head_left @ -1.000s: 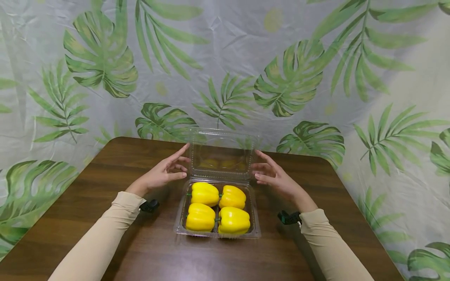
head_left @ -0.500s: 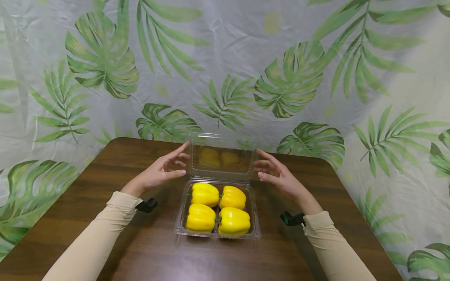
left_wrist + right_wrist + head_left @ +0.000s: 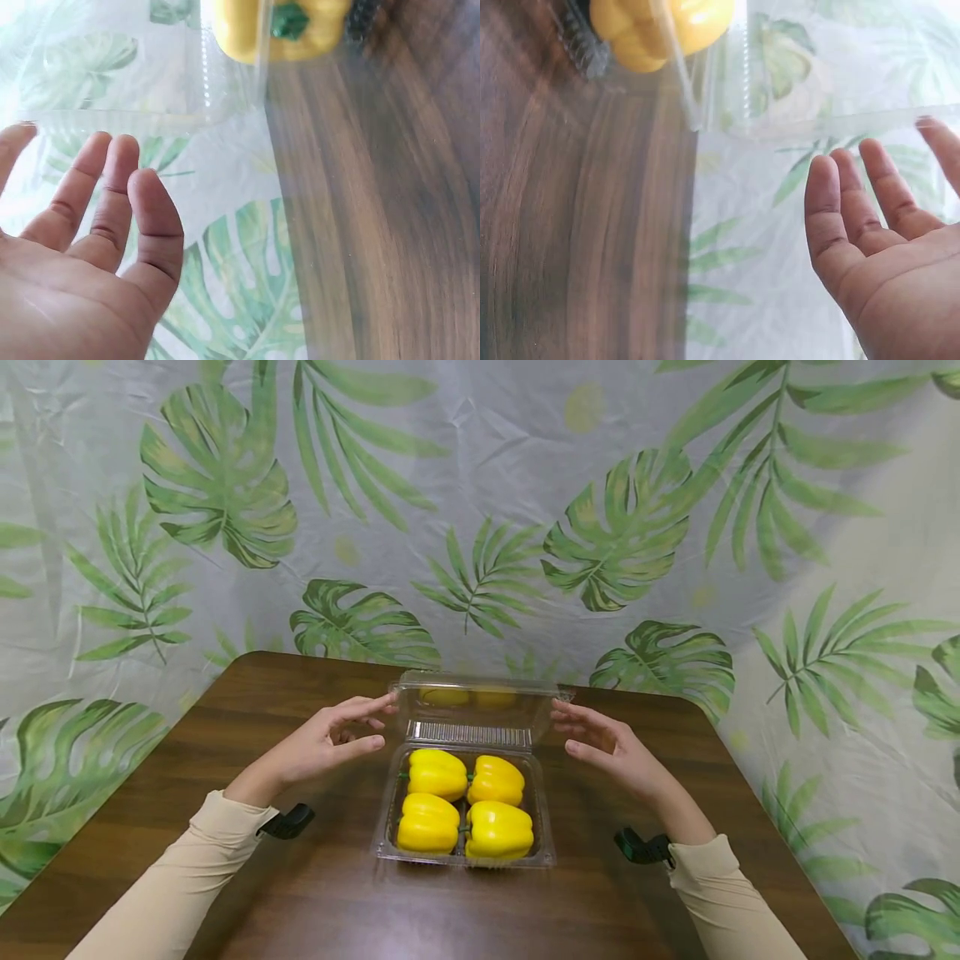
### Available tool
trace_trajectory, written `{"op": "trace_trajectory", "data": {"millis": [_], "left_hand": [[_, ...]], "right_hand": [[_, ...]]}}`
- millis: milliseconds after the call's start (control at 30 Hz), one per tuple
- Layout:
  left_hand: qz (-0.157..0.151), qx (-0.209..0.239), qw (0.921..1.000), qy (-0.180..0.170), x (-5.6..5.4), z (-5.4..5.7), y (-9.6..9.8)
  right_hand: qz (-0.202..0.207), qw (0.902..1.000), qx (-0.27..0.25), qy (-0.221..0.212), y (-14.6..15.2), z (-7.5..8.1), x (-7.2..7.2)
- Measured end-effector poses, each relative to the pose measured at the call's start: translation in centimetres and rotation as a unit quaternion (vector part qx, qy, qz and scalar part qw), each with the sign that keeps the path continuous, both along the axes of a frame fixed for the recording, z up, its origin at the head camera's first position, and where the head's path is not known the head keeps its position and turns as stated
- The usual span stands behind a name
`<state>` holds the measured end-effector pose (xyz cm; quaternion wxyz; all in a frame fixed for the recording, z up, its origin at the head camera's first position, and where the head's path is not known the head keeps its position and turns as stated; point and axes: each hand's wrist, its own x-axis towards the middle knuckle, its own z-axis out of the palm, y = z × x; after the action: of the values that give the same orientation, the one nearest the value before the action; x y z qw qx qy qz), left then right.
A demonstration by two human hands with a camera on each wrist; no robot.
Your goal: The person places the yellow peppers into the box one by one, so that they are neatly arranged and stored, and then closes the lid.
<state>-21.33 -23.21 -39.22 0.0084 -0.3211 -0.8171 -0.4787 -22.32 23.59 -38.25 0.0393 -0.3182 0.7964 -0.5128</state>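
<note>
A clear plastic clamshell container [image 3: 546,858] holds several yellow bell peppers [image 3: 499,831] in its base. Its hinged lid [image 3: 480,703] stands raised at the back and leans forward over the hinge. My left hand [image 3: 307,747] is at the lid's left side, index fingertip at the edge, the other fingers extended and the thumb apart. On the opposite side my right hand [image 3: 618,747] mirrors it, with fingertips at the lid's right edge. Both wrist views show an index fingertip right at the lid's rim [image 3: 127,120] while the other fingers stay just short of it.
The container sits mid-table on a dark wooden tabletop [image 3: 360,902]. A leaf-patterned curtain [image 3: 480,485] hangs behind the table's far edge. Dark wrist devices [image 3: 287,821] are strapped at both beige sleeves [image 3: 172,868].
The lid has tipped forward from nearly upright. Both hands have come down toward me and spread slightly apart along with it. The peppers and the base have stayed in place.
</note>
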Motion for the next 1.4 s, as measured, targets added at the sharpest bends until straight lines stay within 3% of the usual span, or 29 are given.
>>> {"op": "trace_trajectory", "data": {"millis": [267,467,667,1067,1400], "left_hand": [[0.015,-0.044,0.9989,-0.009,2.8,0.5,-0.3],[0.005,-0.047,0.9988,-0.011,4.6,0.3,-0.2],[0.008,-0.051,0.9987,-0.005,5.9,-0.5,0.4],[0.034,-0.069,0.9962,-0.042,6.2,-3.5,1.0],[0.039,-0.06,0.996,-0.053,6.0,-5.1,1.1]], "right_hand": [[0.004,0.998,0.038,0.05,0.3,0.5,2.9],[0.014,0.9963,0.07,0.049,0.0,0.8,5.1],[0.0,0.993,0.108,0.047,0.2,-0.3,6.6],[-0.017,0.9935,0.112,-0.003,0.3,-3.2,6.8],[-0.036,0.9944,0.1,-0.005,0.3,-4.8,6.2]]}}
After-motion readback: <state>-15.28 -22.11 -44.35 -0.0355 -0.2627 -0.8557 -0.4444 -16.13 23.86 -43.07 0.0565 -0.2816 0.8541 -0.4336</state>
